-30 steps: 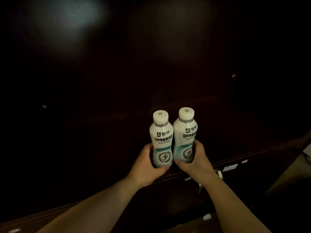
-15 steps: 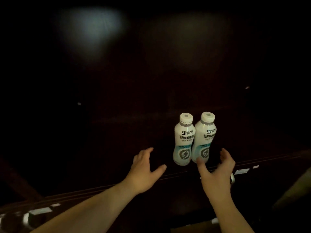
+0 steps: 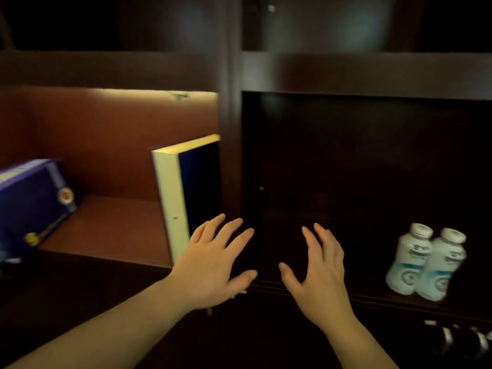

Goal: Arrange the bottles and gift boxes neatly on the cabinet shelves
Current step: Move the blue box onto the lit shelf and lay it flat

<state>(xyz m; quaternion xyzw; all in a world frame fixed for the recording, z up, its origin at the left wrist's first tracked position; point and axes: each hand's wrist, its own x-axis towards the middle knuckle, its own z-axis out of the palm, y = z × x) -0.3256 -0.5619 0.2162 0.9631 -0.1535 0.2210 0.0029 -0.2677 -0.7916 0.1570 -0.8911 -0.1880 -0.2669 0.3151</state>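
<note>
Two white bottles with pale blue labels stand upright side by side, touching, on the dark right shelf. My left hand and my right hand hover open and empty in front of the shelf edge, left of the bottles. In the lit left compartment a cream and navy gift box stands on end against the dark divider, just beyond my left hand. A dark blue gift box lies tilted at the far left.
The left compartment has a reddish-brown floor between the two boxes. A dark upper shelf board runs across the top. Shiny metal handles show at the lower right below the bottles.
Both hands let go of the two bottles, which stay standing on the right shelf. My view swung left, bringing the lit compartment and gift boxes into sight; the hands moved left with fingers spread.
</note>
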